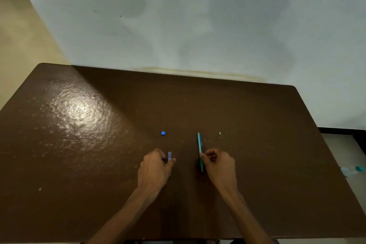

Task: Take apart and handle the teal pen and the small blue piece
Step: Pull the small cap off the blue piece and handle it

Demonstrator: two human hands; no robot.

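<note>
The teal pen [199,144] lies lengthwise on the brown table [99,164], pointing away from me. My right hand [218,164] has its thumb and fingers closed on the pen's near half. A small blue piece [163,133] rests on the table beyond my hands, apart from both. My left hand [154,168] pinches a thin pale-purple strip [169,156] that stands up between thumb and fingers; its lower end is hidden behind the thumb.
A tiny white bit [220,133] lies to the right of the pen's far tip. A clear bottle with a teal cap [352,170] lies off the table's right edge. A pale wall [198,25] rises right behind the table.
</note>
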